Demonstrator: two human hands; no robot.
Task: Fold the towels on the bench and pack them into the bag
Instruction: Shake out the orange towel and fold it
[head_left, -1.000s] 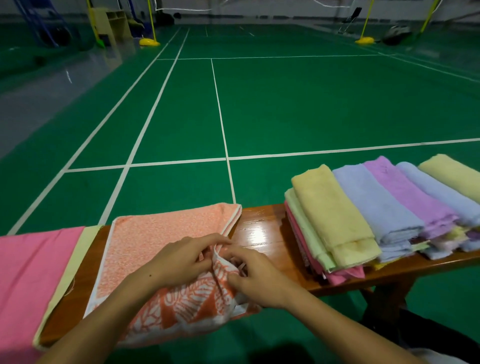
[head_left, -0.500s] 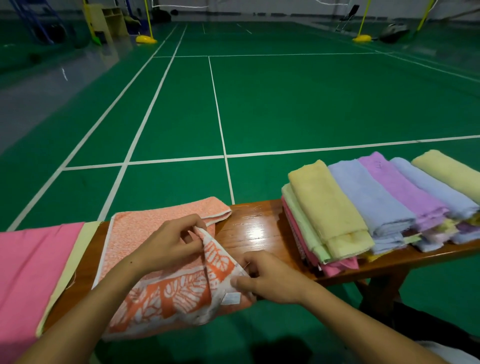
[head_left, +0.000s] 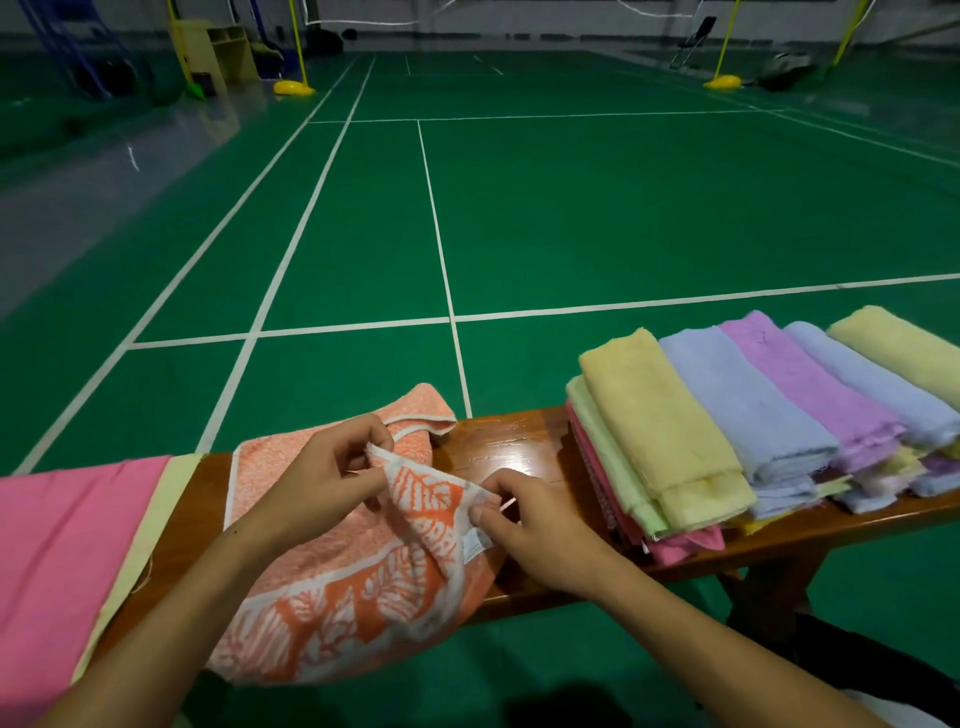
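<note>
So the orange leaf-print towel (head_left: 337, 587) lies across the table (head_left: 524, 452) w/ its near part hanging off the front edge. Both hands pinch one hem: left hand (head_left: 322, 483) at the corner, right hand (head_left: 524, 519) by the label (prob. to line up a fold). Folded stack (head_left: 670, 441) sits right; no bag visible.

Left hand (head_left: 317, 478) pinches towel (head_left: 363, 545) corner between thumb and fingers, raised. Right hand (head_left: 530, 530) pinches the other corner, lower, just beside the left grip. Both forearms angled inward.
</note>
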